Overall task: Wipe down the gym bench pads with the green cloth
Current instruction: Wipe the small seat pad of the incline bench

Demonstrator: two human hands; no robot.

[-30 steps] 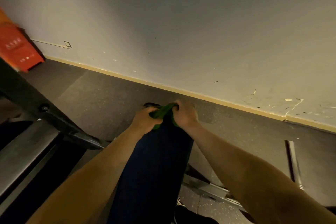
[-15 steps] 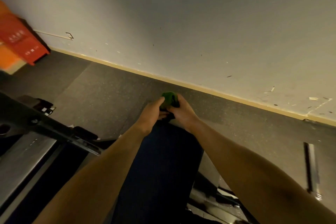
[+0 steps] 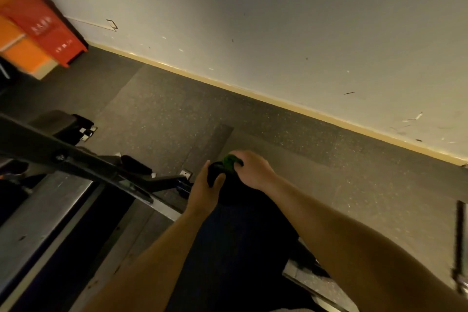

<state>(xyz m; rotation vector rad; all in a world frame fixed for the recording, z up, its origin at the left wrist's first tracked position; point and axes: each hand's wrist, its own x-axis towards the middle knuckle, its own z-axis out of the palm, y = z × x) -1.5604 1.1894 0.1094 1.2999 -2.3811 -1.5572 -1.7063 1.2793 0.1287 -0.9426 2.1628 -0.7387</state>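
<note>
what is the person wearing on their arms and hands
Nothing visible: the left hand and right hand have no gloves, and the left forearm and right forearm are bare, with no sleeves in view. No watch, band or ring shows in the dim picture.

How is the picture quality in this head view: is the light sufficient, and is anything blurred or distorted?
Head view: the light is dim and warm, so the bench pad is nearly black, without detail; the green cloth in the right hand is readable by colour only. Head view: the metal bar at the right edge is smeared, and the wide lens tilts the baseboard.
</note>
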